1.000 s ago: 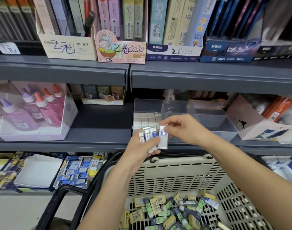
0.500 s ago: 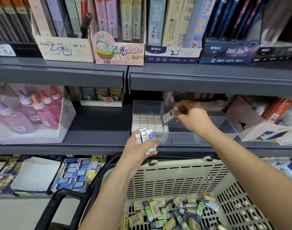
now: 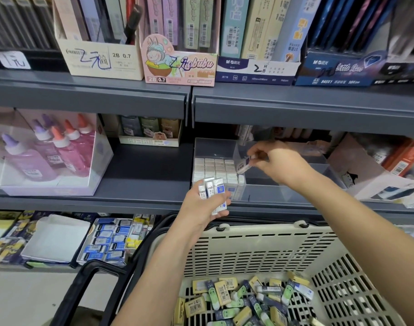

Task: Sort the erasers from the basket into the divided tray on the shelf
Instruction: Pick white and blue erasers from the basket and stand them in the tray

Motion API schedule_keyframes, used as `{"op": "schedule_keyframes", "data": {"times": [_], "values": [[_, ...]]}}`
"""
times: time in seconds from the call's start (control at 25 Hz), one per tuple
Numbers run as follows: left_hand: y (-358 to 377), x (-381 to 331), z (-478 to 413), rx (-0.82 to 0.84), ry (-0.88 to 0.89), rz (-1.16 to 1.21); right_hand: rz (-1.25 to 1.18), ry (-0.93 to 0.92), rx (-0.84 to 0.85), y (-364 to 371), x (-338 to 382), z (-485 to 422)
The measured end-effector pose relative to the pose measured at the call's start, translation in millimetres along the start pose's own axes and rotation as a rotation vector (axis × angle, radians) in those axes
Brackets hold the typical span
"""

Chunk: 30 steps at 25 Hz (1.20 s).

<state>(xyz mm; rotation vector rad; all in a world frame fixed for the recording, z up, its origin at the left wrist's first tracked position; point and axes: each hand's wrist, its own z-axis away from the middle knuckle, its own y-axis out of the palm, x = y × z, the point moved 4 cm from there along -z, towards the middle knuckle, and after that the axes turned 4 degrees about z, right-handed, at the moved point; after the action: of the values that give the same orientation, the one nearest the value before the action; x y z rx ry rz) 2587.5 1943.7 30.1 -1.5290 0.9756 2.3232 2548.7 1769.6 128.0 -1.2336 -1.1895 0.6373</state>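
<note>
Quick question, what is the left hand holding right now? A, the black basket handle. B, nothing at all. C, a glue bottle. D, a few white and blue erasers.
D: the left hand grips several white-and-blue erasers fanned upright in front of the divided tray, while the right hand pinches a single eraser over that tray.

Only the person's arms and hands show. The left hand [image 3: 206, 205] and the right hand [image 3: 277, 164] are bare. The left forearm [image 3: 159, 274] and the right forearm [image 3: 356, 222] are bare too, slender at the wrist and broader toward the picture's edge. A dull olive-brown patch [image 3: 67, 317] at the bottom edge could be clothing; I cannot tell.
</note>
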Motion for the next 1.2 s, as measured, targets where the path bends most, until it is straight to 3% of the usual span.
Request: {"op": "schedule_keyframes", "data": {"times": [0.32, 0.48, 0.6, 0.72, 1.0, 1.08, 1.2], "values": [[0.8, -1.0, 0.3, 0.004, -0.002, -0.012, 0.200, -0.082, 0.220, 34.1, 13.5, -5.2], [1.8, -0.2, 0.4, 0.009, -0.018, 0.004, 0.237, -0.113, 0.137, 31.6, 14.7, 1.3], [4.0, -0.6, 1.1, 0.039, -0.007, -0.020, -0.049, -0.138, -0.021, 25.1, 22.7, 17.0], [6.1, -2.0, 2.4, 0.057, 0.006, -0.037, -0.305, -0.132, 0.137, 30.0, 29.5, 29.5], [7.3, -3.3, 5.1, 0.023, 0.013, -0.047, -0.408, -0.184, 0.268, 22.6, 18.2, 34.5], [7.3, -4.2, 4.9, 0.002, 0.018, -0.023, -0.483, -0.121, 0.200, 13.7, 5.6, 26.9], [5.7, -5.3, 4.1, -0.047, 0.002, -0.014, -0.506, 0.087, -0.092, 3.3, -18.3, 11.2]]}}
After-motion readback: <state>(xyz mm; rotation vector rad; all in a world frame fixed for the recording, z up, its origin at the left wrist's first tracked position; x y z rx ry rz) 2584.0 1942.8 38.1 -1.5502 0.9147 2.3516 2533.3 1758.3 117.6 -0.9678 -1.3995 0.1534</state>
